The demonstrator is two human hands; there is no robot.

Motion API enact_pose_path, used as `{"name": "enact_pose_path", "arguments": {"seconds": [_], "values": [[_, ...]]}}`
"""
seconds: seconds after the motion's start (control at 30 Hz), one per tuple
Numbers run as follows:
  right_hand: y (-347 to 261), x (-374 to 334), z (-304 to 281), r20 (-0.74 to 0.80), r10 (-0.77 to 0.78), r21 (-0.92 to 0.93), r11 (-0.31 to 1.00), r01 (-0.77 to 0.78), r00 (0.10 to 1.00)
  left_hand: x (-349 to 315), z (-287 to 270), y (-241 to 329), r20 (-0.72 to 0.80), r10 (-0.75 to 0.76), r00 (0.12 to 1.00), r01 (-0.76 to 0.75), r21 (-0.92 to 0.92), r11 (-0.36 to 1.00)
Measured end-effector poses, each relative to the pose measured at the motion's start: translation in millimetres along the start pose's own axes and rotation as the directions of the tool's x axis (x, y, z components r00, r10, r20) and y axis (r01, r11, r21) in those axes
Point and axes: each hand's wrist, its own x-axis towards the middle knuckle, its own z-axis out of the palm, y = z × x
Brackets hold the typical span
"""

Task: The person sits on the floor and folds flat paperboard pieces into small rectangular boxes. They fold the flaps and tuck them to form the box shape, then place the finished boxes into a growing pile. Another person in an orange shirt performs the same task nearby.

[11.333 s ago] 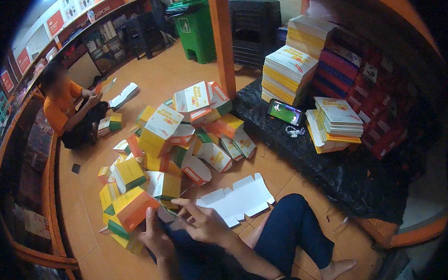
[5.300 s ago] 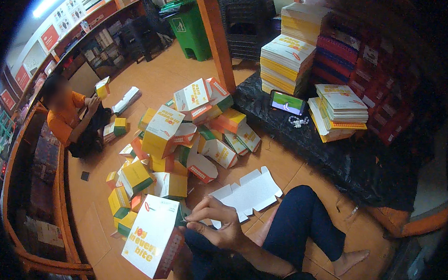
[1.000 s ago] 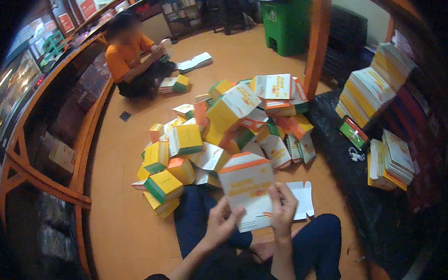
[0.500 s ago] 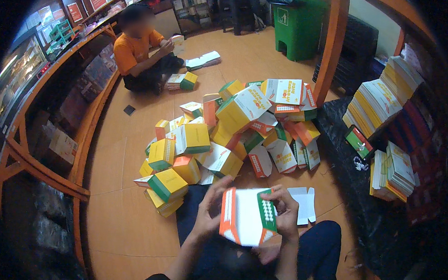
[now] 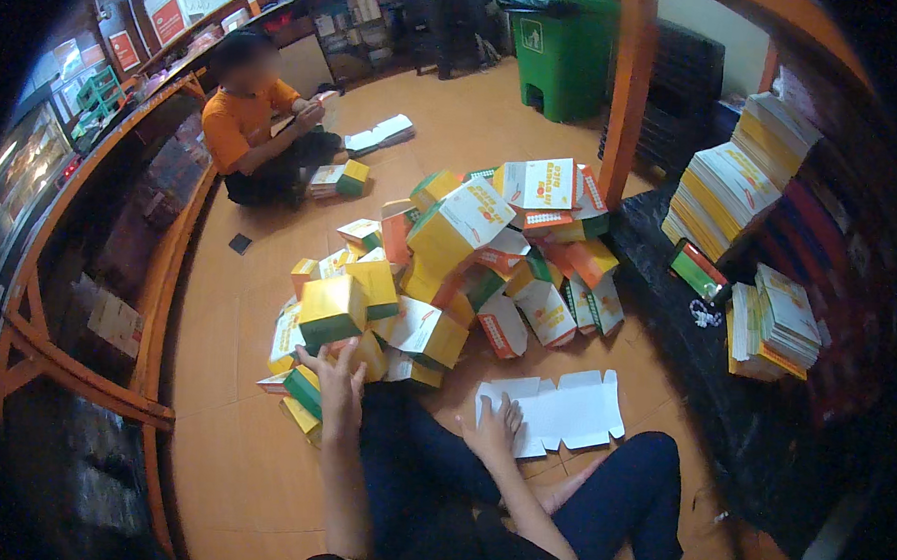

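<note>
1. The right hand [image 5: 494, 434] lies palm down, fingers spread, on the near left corner of a flat white carton blank [image 5: 555, 411] on the floor. The grip is open; the hand presses on the blank and does not clasp it.
2. The blank lies unfolded beside the person's dark-trousered leg [image 5: 627, 496], with all flaps spread out. Judged from this, the blank is not yet formed into a box.
3. The left hand [image 5: 338, 383] reaches forward to the near edge of the box pile [image 5: 439, 270]. Its fingers are extended and touch a yellow-and-green folded box [image 5: 332, 310]. The grip is open and holds nothing.
4. The pile holds many assembled boxes in yellow, green, orange and white, lying at random angles on the orange floor [image 5: 223, 410]. Judged from its size, a large share of the folding work is done.
5. To the right, a dark low bench [image 5: 724, 392] carries stacks of flat blanks [image 5: 735, 177] and a smaller stack [image 5: 773, 324]. Judged from these stacks, a substantial quantity is left to fold.
6. Farther off, a second person in an orange shirt [image 5: 243, 121] sits on the floor with a few boxes and flat sheets nearby.
7. At the far end stands a green pedal bin [image 5: 562, 47], just beside an orange post [image 5: 629, 88].
</note>
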Motion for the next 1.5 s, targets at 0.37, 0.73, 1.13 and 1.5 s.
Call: {"name": "enact_pose_path", "arguments": {"seconds": [0.37,0.73,1.13,1.5], "values": [[23,7,23,0.008,-0.020,-0.218,0.976,0.021,1.000,-63,45,-21,0.370,-0.168,0.914,0.194,-0.034,0.980],[-44,-8,-113,0.203,-0.233,0.511,0.854,0.100,0.951,-88,67,-70,0.567,-0.449,0.691,0.450,0.150,0.881],[-46,-11,-196,-0.320,-0.466,0.275,0.787,0.552,0.825,-101,31,-9,0.655,-0.133,0.744,-0.095,0.300,0.949],[-53,-18,-194,-0.304,-0.601,0.122,0.745,0.656,0.739,-105,46,-1,0.628,0.211,0.749,-0.419,0.204,0.885]]}}
